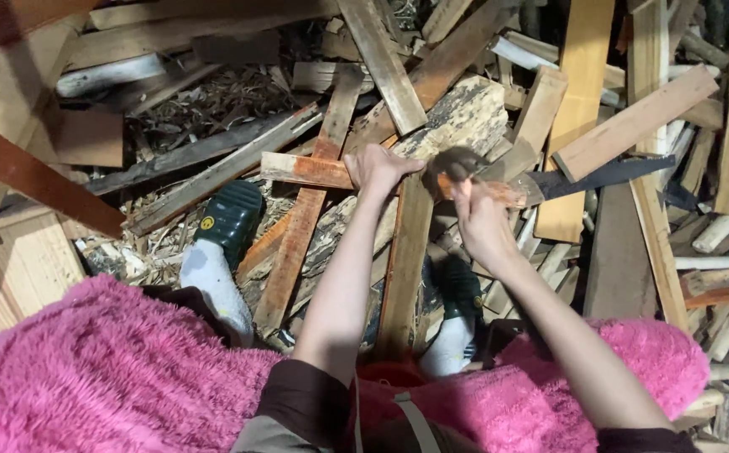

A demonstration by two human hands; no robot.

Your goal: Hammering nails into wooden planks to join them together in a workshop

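The left hand grips the top end of an upright plank between the feet, the right hand is closed on the machete handle beside it, and the plank shows no split yet, so chopping remains.

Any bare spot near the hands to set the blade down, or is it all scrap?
Mostly scrap. The left hand and right hand, gripping the machete, sit over crossed planks. Flattest open faces: the pale board beside the left shoe, and the dark board right of the wrist. No bare floor shows.
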